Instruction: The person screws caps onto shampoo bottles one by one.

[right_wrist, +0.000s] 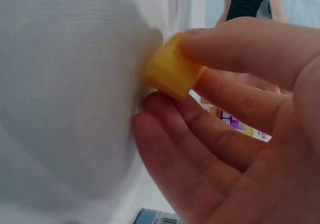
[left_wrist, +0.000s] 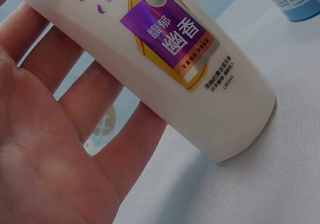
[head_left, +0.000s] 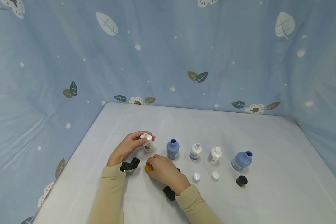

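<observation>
My left hand grips a white bottle around its upper body; its neck is uncapped. In the left wrist view the bottle's purple and yellow label faces the camera and its base is close over the white cloth. My right hand pinches a yellow cap between thumb and fingers, low over the table and nearer me than the bottle. A blue bottle with an uncovered mouth stands just right of the white one.
Further right stand two small white bottles and another blue bottle, all uncapped. Before them lie two white caps and a black cap. A blue patterned curtain surrounds the white table.
</observation>
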Action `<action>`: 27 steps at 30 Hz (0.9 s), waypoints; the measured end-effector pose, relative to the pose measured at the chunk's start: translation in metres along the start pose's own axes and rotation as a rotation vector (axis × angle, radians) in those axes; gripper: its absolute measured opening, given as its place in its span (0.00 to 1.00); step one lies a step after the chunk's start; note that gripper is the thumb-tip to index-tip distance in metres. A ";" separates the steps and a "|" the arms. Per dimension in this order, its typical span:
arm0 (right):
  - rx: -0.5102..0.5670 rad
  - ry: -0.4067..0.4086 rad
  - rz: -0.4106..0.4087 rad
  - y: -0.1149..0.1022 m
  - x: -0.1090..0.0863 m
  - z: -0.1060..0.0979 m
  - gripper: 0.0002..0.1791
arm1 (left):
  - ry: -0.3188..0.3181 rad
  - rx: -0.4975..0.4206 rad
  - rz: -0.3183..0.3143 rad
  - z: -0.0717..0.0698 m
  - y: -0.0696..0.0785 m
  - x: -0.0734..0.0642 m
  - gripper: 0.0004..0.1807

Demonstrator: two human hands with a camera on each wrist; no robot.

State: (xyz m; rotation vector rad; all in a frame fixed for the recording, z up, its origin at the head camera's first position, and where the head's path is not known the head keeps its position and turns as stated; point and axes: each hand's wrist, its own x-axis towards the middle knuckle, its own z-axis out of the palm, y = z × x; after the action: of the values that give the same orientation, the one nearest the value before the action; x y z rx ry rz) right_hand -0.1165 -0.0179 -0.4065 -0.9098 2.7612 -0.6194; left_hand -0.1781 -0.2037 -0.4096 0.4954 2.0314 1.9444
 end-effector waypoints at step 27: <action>0.143 0.692 -0.242 -0.009 0.011 -0.034 0.19 | 0.110 0.040 -0.023 0.000 -0.010 0.002 0.22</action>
State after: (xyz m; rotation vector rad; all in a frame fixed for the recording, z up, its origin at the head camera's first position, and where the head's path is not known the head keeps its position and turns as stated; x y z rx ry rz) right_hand -0.1297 -0.0199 -0.3722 -1.1826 3.1308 -1.3825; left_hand -0.1801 -0.2035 -0.4193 0.3798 2.1370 1.9606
